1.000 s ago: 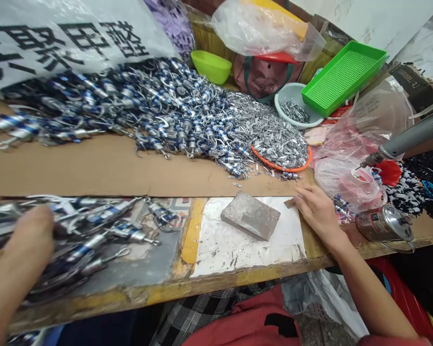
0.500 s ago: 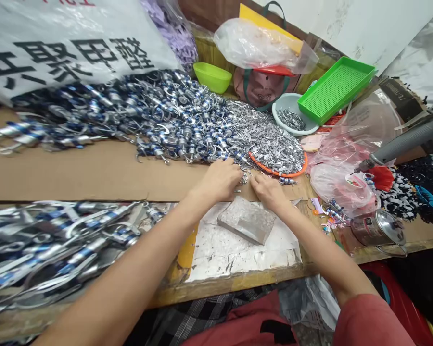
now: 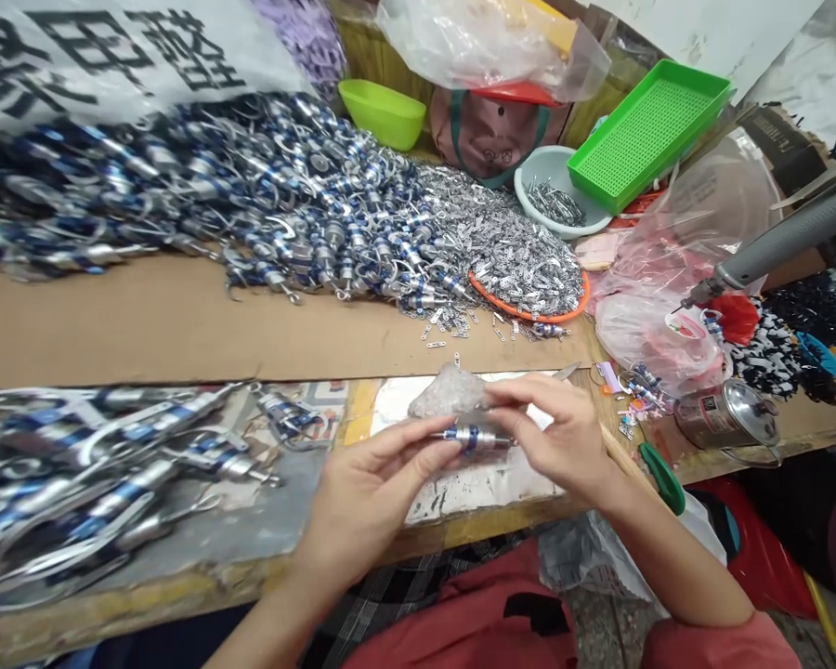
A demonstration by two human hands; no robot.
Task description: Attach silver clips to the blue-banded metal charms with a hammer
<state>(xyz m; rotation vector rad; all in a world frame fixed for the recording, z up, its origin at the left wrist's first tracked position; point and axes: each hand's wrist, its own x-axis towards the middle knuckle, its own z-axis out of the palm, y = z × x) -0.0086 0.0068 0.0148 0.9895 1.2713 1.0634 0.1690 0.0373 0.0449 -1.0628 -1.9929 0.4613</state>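
In front of me, above the worktop, a small blue-and-silver cylindrical metal piece (image 3: 475, 439) lies level between my hands. My left hand (image 3: 369, 492) pinches its left end between thumb and fingers. My right hand (image 3: 557, 432) is closed at the other end, thumb and fingertips together just above the piece; what they pinch is too small to make out. Behind the fingers sits a grey stone-like block (image 3: 452, 392) on a white sheet (image 3: 446, 492), partly hidden by my hands.
Similar blue-and-silver pieces (image 3: 306, 214) form a large heap; more lie at the front left (image 3: 111, 474). Small flat metal links (image 3: 529, 269) overflow an orange-rimmed tray. A grey power screwdriver-like tool (image 3: 773, 242), metal mug (image 3: 724, 423), green basket (image 3: 647, 135) and green-handled scissors (image 3: 661, 478) stand right.
Both hands have come back from the link pile toward me and now hold the blue-and-silver piece in front of the block. The view has shifted slightly.
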